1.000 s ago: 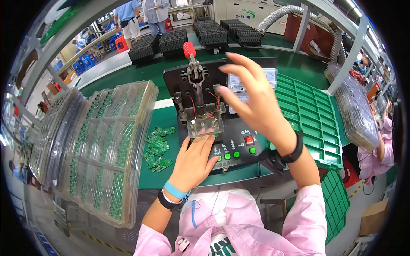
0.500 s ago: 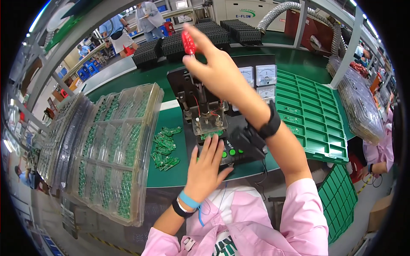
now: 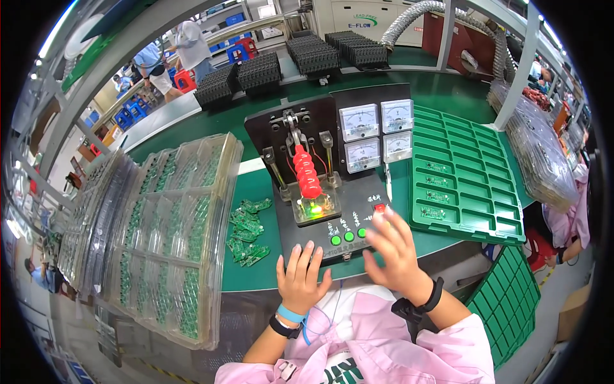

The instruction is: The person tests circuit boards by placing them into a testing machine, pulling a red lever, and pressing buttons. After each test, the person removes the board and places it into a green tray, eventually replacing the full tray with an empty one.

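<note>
Head view shows the left hand [image 3: 300, 276] lying flat with its fingers spread on the front edge of the black test box [image 3: 320, 211], holding nothing, while the right hand [image 3: 391, 249] is open and empty just beside the red button [image 3: 380, 207]. Three green buttons [image 3: 348, 236] sit in a row between the two hands, and the red handle [image 3: 307, 171] is down over a lit clear block further back. Three white dials [image 3: 377, 134] stand behind, a green tray [image 3: 464, 176] lies to the right, and a pile of little green boards [image 3: 246, 230] lies to the left.
</note>
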